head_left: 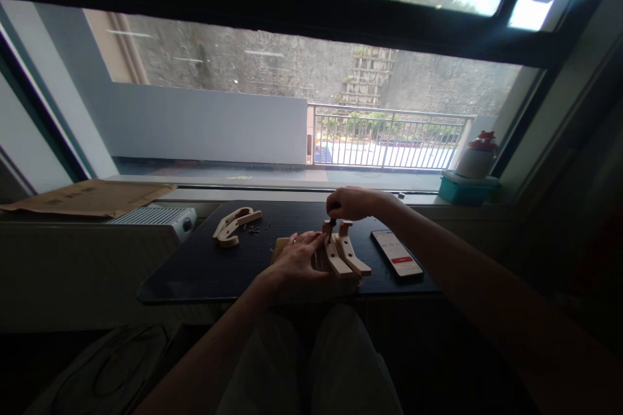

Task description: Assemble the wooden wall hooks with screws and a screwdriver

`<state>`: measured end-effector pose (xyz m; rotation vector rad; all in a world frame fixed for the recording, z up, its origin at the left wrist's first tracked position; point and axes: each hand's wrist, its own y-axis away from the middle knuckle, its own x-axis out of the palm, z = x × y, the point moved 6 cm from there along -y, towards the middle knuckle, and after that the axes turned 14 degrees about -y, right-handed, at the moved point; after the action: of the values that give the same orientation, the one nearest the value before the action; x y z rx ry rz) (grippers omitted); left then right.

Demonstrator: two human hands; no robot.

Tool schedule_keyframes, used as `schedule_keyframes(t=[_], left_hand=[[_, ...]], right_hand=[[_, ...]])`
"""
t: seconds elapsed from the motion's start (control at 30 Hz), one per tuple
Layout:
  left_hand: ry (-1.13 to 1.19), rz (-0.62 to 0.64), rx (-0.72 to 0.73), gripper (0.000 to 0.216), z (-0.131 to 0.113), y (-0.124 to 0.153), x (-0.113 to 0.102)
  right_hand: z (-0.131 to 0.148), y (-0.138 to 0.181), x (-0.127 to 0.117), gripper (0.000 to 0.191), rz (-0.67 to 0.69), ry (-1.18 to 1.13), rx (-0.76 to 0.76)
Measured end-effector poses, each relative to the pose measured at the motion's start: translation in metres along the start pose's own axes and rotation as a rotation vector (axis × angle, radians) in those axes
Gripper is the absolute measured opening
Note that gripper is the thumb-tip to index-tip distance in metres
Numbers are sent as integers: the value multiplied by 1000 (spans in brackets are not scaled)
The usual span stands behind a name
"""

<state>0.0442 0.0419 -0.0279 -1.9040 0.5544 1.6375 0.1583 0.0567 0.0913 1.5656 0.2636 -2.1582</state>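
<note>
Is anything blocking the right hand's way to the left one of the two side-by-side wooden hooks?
Nothing visible blocks it. Only the screwdriver gripped in the right hand comes between, pointing down at the wooden hook. The left hand lies to the hook's left.

Perhaps four hooks [336,263], one phone [397,251].

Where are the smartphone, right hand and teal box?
Smartphone [397,253]: head view, on its lit screen.
Right hand [353,203]: head view, on the hand's middle.
Teal box [464,189]: head view, on its front wall.
</note>
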Motion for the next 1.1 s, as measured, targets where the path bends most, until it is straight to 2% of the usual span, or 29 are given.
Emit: schedule_keyframes(t=[0.3,0.43,0.93,1.1], left_hand=[[-1,-6,-5,96,-1,1,-3],[3,4,-2,97,0,0,-1],[7,15,5,94,-3,0,-2],[0,8,-13,95,-1,0,-1]], right_hand=[[4,0,-6,30,14,-31,7],[8,3,-11,27,26,-40,-20],[4,-3,-4,29,-68,8,-27],[3,-2,-5,31,-41,5,-19]])
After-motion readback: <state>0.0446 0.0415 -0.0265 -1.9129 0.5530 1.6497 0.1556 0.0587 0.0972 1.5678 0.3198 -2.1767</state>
